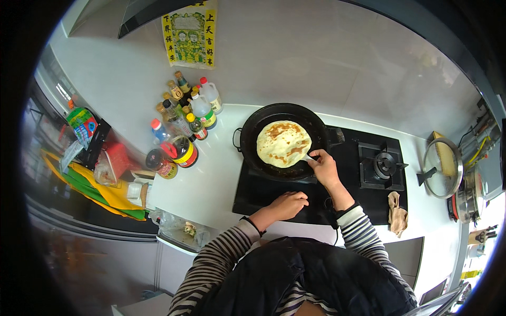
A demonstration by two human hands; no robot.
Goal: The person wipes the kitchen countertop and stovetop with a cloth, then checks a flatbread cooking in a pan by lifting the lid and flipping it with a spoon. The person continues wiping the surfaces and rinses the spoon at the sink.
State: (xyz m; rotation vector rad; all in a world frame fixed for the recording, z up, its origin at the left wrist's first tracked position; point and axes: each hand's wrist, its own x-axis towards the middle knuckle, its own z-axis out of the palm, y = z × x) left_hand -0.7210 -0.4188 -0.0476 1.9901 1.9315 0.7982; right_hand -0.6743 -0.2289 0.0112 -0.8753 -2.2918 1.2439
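A round flatbread [283, 143] with browned patches lies in a black wok [262, 117] on the left part of the stove. My right hand [324, 167] is at the wok's near right rim. Its fingers are closed on a short, pale utensil [308, 158] whose tip meets the flatbread's edge; too little of it shows to tell its kind. My left hand [287, 206] is curled into a loose fist over the front of the black stove top [263, 196], below the wok. Nothing shows in it.
Sauce and oil bottles [196, 126] crowd the counter's back left. Right of the wok is a bare burner [385, 166]; a brown cloth [397, 213] lies by the stove's front right corner. A glass lid [443, 168] leans at the far right. An open drawer [184, 245] holds plastic bags.
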